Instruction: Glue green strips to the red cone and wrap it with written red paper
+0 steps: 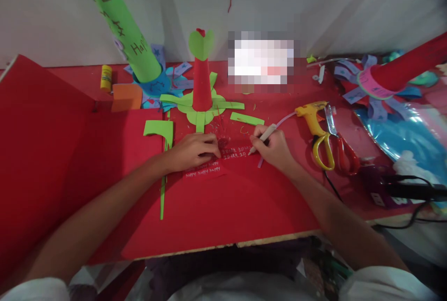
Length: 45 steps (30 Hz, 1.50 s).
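Observation:
In my right hand [274,147] is a pale, thick-barrelled pen [262,138], its tip touching a red paper strip [233,152] marked with rows of small white characters. My left hand [195,151] is closed, with thumb and fingertips together on the strip's left end. Just below it lies another red paper piece [204,170] with white handwriting repeating "happy". Beyond my hands stands a red paper cone [201,84] on a green petal-shaped base [186,114], topped with a green heart-shaped piece [201,45]. A green paper offcut [159,127] lies beside my left wrist.
At right lie a yellow glue gun [310,116], scissors [330,150] with yellow and red handles, and a purple box [377,187] with black cable. A tall green tube [129,36] and a glue stick [106,78] stand back left. A red tube [408,66] leans at far right.

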Available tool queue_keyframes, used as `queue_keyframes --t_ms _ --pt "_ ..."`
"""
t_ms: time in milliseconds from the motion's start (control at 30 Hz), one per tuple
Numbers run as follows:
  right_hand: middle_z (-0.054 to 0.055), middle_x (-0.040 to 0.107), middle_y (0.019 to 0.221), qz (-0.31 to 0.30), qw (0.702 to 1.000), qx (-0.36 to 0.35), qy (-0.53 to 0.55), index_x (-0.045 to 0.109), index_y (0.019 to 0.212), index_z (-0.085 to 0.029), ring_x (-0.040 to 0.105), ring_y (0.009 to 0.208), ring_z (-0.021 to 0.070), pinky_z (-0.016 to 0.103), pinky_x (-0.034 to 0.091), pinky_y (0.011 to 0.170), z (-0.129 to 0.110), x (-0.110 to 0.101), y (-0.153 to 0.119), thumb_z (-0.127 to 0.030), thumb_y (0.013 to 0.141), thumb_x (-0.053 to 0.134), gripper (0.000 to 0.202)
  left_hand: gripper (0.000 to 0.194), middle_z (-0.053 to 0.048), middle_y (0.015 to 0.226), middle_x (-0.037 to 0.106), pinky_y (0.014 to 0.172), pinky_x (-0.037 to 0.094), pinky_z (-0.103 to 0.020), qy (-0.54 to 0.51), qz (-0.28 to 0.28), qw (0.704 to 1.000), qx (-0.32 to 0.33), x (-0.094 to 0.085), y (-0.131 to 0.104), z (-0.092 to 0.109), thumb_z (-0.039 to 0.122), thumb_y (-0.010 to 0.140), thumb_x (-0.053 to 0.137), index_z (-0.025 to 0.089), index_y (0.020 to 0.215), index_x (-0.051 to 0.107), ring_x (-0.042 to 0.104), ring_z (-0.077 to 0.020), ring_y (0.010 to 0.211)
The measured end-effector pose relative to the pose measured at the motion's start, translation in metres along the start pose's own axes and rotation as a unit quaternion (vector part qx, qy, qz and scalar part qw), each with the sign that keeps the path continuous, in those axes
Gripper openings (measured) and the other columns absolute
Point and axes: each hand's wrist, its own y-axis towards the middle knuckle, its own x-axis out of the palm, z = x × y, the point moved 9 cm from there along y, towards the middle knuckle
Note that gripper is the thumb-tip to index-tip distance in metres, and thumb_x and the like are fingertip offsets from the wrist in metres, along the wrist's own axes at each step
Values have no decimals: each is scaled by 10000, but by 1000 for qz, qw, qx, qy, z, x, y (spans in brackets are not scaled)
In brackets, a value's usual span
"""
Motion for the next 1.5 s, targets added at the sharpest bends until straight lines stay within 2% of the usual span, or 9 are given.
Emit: queue_keyframes --t_ms 133,400,667,933,1500 --pt "-39 595 494 9 1000 26 13 461 656 -238 716 543 177 247 405 483 4 -4 2 -286 902 583 279 239 -32 1053 688 826 442 -257 1 -4 1000 -2 0 0 0 168 971 553 244 1017 775 643 -142 917" --pt "-7 698 565 8 1000 12 -13 508 703 -240 722 579 186 283 441 547 6 -4 3 -355 945 594 281 248 -32 1054 689 836 448 -252 -3 -8 1000 -5 -1 1 1 159 969 551 250 1023 776 645 -144 927" --pt "-3 723 591 12 999 6 -31 523 700 -238 722 604 188 294 458 606 3 -4 4 -305 934 589 252 246 -35 1044 688 822 438 -250 -3 -5 1000 -2 0 1 1 161 966 553 243 1023 778 642 -145 917" --pt "-11 695 536 -3 999 -11 -39 516 635 -240 652 521 155 274 434 547 -6 -2 2 -274 880 595 260 252 -39 1053 688 831 439 -263 -8 -5 1000 -6 -1 0 0 164 972 543 240 1027 777 639 -149 927" --pt "-16 690 549 7 1000 1 -23 481 660 -244 687 554 171 288 443 572 0 -3 3 -284 925 574 284 248 -41 1055 686 838 448 -258 -4 -9 1000 -4 -1 1 2 170 975 545 242 1028 776 642 -146 928"
